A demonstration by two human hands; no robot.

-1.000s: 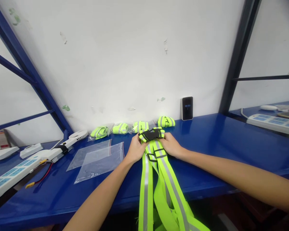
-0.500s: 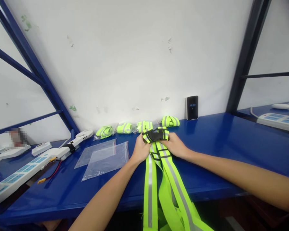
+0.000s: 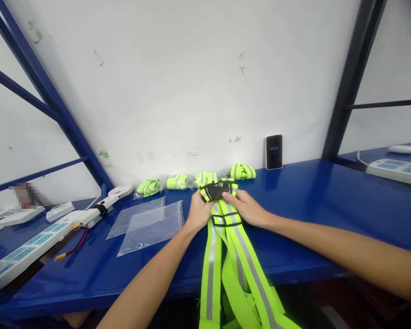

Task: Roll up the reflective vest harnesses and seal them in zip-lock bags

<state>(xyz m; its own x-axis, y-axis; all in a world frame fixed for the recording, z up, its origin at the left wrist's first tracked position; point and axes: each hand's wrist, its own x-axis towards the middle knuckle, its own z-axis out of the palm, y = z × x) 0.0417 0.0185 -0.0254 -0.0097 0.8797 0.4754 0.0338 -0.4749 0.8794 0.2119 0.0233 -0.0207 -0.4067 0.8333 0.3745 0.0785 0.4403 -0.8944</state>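
The left hand (image 3: pixel 199 211) and right hand (image 3: pixel 248 208) are curled around the reflective straps (image 3: pixel 211 274) at the black buckle (image 3: pixel 216 192), above the tabletop (image 3: pixel 315 205); lengths trail past its front edge, so a slackened grip could let their weight drag everything down.

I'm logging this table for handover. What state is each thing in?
Reflective straps: unrolled, hanging down
Black buckle: held; fastening unclear
Left grip: closed on the straps
Right grip: closed, thumb at buckle
Two clear bags: flat, overlapping
Three left bundles: rolled, bagged
Rightmost bundle: rolled, apparently unbagged
Clock display: upright, lit
Small fan: lying; running unclear
Red cable: front end unplugged
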